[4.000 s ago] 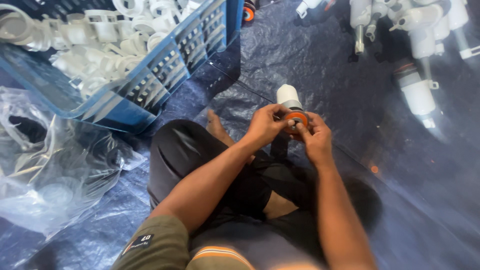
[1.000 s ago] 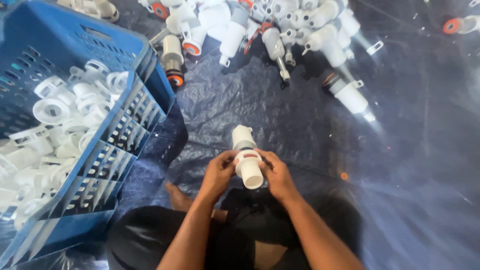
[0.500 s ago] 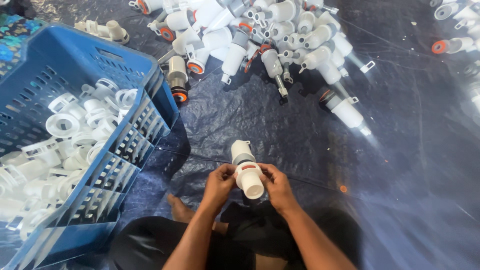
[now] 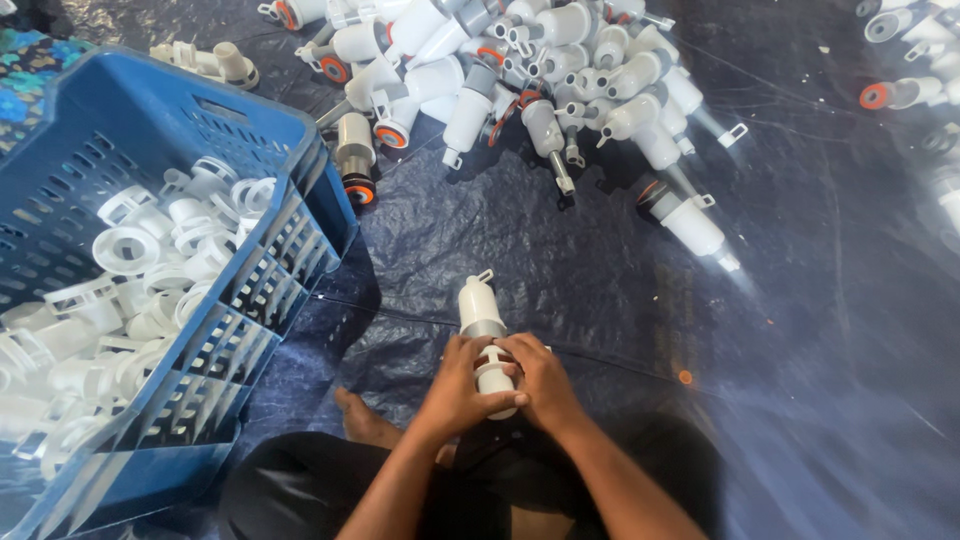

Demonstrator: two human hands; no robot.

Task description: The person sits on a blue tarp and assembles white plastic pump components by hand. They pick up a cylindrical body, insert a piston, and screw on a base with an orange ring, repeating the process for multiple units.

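Both hands meet over the lap on a white plastic cylindrical fitting with a grey band: the left hand wraps its fingers closed around the lower barrel to steady it, while the right hand pinches the same end, fingertips bent inward. Beyond the fingertips lies a heap of similar white fittings; left of the fingers stands a blue slotted plastic crate of white rings

Head camera looks steeply down, seemingly close.
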